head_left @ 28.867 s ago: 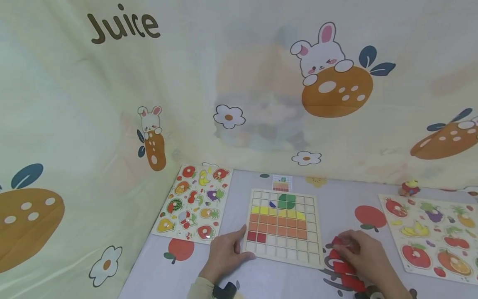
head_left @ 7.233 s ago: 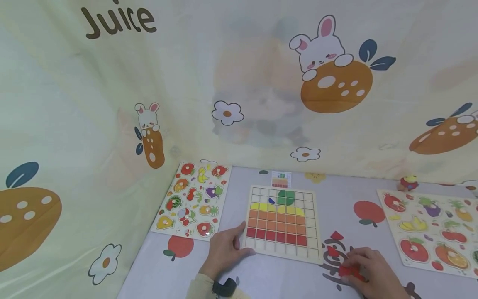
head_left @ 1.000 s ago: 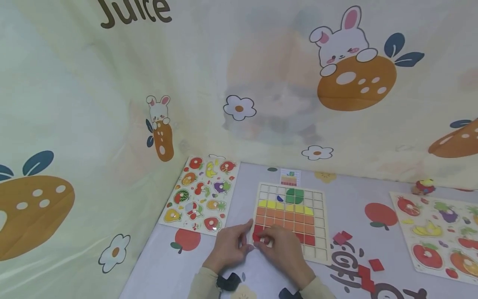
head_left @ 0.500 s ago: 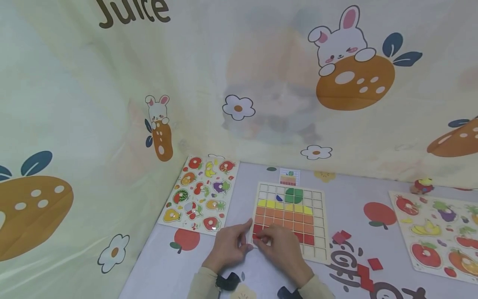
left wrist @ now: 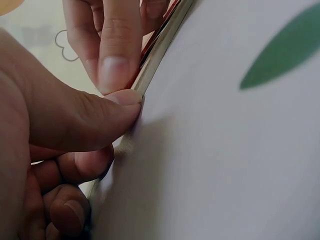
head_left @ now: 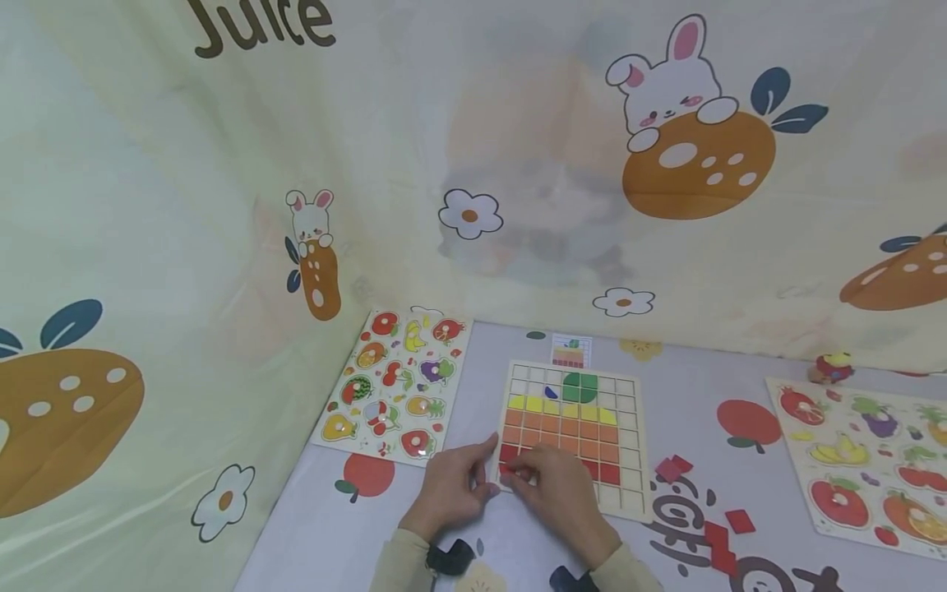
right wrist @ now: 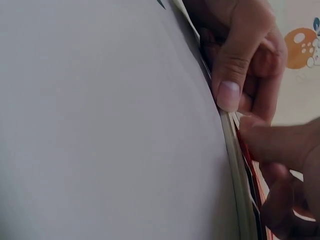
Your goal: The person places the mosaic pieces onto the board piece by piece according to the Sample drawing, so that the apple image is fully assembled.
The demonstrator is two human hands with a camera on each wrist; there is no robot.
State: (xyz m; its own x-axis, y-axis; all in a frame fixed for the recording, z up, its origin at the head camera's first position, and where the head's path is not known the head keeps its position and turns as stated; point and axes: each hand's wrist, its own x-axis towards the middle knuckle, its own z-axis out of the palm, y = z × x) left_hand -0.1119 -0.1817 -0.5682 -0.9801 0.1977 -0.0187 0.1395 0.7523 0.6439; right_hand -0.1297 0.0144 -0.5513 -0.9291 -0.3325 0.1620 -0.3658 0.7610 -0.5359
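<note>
A pale wooden grid board lies on the table, with green, blue, yellow, orange and red pieces set in rows. My left hand holds its near left corner, with the thumb against the near edge. The fingers of my right hand pinch a red tile low on the board's left side; most of this tile is hidden. In the left wrist view, my left thumb almost meets the right fingertips at the board's edge. Loose red tiles lie to the right of the board.
A small pattern card lies behind the board. Fruit puzzle boards stand at left and right. A small toy figure sits at the back right, before the printed curtain.
Since the oldest frame, the red row has grown from two squares to a full row. My right hand has moved from the loose tiles to the board's lower left. The last second shows little movement.
</note>
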